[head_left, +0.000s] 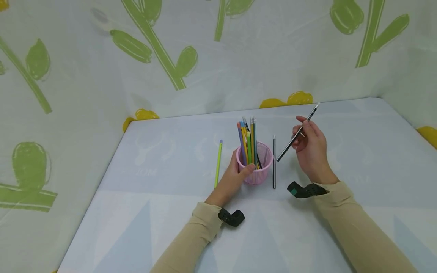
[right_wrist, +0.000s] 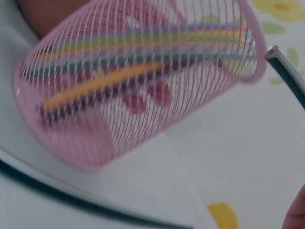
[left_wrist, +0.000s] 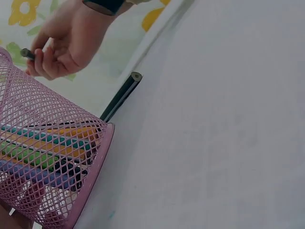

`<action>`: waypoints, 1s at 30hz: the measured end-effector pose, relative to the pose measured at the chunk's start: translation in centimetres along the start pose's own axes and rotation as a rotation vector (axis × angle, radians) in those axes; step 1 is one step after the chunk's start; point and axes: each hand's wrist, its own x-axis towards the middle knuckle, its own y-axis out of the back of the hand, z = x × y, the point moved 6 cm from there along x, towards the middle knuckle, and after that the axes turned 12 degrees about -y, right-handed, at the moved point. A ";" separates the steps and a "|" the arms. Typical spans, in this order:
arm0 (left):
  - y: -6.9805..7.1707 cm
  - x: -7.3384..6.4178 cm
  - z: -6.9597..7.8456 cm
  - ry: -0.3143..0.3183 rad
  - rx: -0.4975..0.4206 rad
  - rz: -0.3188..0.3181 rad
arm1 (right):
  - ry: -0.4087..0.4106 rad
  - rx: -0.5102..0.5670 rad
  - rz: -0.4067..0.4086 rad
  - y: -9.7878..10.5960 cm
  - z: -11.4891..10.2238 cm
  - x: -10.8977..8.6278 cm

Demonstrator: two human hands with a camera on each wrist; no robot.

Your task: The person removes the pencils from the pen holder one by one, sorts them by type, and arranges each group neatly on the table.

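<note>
My left hand (head_left: 235, 172) grips a pink mesh pencil cup (head_left: 261, 176) round its left side, thumb over the front near the rim. Inside the cup several pencils (head_left: 248, 146) stand upright, in purple, orange, green, teal and black. My right hand (head_left: 311, 153) pinches a black-and-white striped pencil (head_left: 286, 148) above the table, slanted, its lower end near the cup's right rim. Between the two, a dark pencil (head_left: 274, 167) lies on the table beside the cup. The right wrist view shows the held pencil's end (right_wrist: 285, 67) right at the cup's mouth.
A lime-green pencil (head_left: 218, 163) with a bluish end lies left of the cup, partly behind my left forearm. The pale table (head_left: 164, 163) ends at a back edge against a cloth wall (head_left: 273, 53) printed with green plants and yellow flowers.
</note>
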 end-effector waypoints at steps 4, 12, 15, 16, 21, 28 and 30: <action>0.1 0.0 -0.1 -0.010 0.004 -0.003 | -0.118 -0.066 0.045 1.7 1.1 0.7; 0.2 0.1 0.0 -0.028 0.012 -0.003 | -0.333 -0.966 0.151 3.9 3.2 1.5; 0.1 0.1 -0.2 -0.021 0.012 -0.005 | -0.346 -1.064 0.156 4.1 3.4 1.5; 0.1 0.1 -0.2 -0.019 0.011 -0.006 | -0.350 -1.085 0.157 4.1 3.5 1.5; 0.1 0.2 -0.1 -0.022 0.008 -0.012 | -0.329 -1.247 0.138 4.2 3.6 1.6; 0.1 0.2 -0.2 -0.003 0.021 -0.007 | -0.264 -1.344 0.137 3.9 3.7 1.8; 0.1 0.1 -0.2 -0.011 0.021 -0.010 | -0.272 -1.304 0.152 4.0 3.9 1.8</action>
